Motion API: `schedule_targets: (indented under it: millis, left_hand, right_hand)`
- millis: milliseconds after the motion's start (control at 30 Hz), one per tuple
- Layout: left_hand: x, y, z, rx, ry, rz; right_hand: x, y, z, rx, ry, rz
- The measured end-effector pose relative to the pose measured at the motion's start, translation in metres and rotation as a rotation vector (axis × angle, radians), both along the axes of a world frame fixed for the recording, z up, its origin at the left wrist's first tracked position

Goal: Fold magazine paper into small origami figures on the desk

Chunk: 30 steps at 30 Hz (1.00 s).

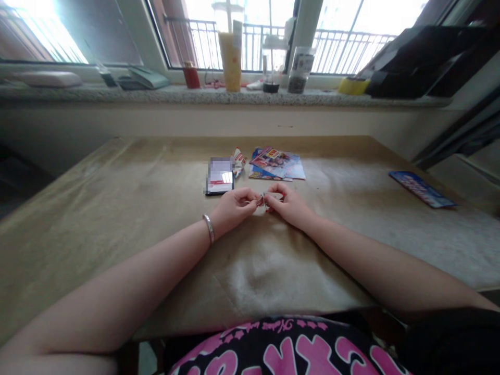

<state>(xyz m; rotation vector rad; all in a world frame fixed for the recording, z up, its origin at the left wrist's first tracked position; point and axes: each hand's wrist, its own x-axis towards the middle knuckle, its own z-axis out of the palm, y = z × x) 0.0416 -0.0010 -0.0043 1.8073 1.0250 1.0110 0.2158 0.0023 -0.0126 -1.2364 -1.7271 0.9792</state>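
My left hand (242, 201) and my right hand (288, 202) meet over the middle of the table, fingertips pinched close together. Between them is a small crumpled or folded piece (262, 198), whitish with dark and reddish bits, that looks like printed paper. Fingers cover most of it. Just beyond my left hand lies a phone or small tablet (221, 177) with a lit, partly blurred screen. A folded piece of red-and-white printed paper (238, 159) sits at its right edge. Past my right hand, several colourful printed sheets (279, 162) overlap in a loose pile.
A blue printed packet or booklet (421, 188) rests on the right of the table (117, 250). Along the stone windowsill (187, 97) stand a tall yellow drink cup (230, 61), a red jar (191, 76), clear containers (301, 70) and a large black object (406, 62).
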Motion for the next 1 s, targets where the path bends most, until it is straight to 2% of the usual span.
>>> schedule_targets:
  millis: [133, 200, 333, 433, 533, 633, 833, 900, 1000]
  left_hand:
    - [-0.0007, 0.0019, -0.0003, -0.039, -0.008, 0.029]
    - [-0.0007, 0.0017, -0.0003, -0.028, 0.059, 0.028]
    - [0.0005, -0.0003, 0.0001, 0.105, 0.334, 0.047]
    - [0.0009, -0.0013, 0.0012, 0.198, 0.419, 0.021]
    - [-0.0005, -0.0013, 0.0031, 0.193, 0.365, -0.025]
    - [-0.0033, -0.0002, 0.0051, 0.117, 0.278, -0.072]
    - [-0.0058, 0.0032, 0.007, -0.018, 0.093, -0.093]
    - [-0.0055, 0.0033, 0.0066, -0.016, 0.11, -0.085]
    - [-0.0052, 0.0023, 0.0048, -0.01, 0.196, -0.098]
  right_hand:
    - [-0.0002, -0.0004, 0.0, 0.058, -0.072, 0.03]
    - [-0.0005, -0.0012, 0.0, 0.096, -0.072, 0.034]
    - [-0.0008, -0.0026, 0.0006, 0.17, -0.12, 0.052]
    - [-0.0004, -0.0019, 0.0002, 0.189, -0.133, 0.054]
    - [0.0002, -0.0007, -0.0007, 0.156, -0.114, 0.044]
    - [0.0002, 0.0, -0.0011, 0.088, -0.077, 0.06]
    - [0.0012, 0.003, -0.0027, -0.042, 0.217, 0.084]
    - [0.0017, 0.0036, -0.0035, -0.071, 0.221, 0.08]
    - [0.0015, 0.0023, -0.0025, -0.083, 0.108, 0.091]
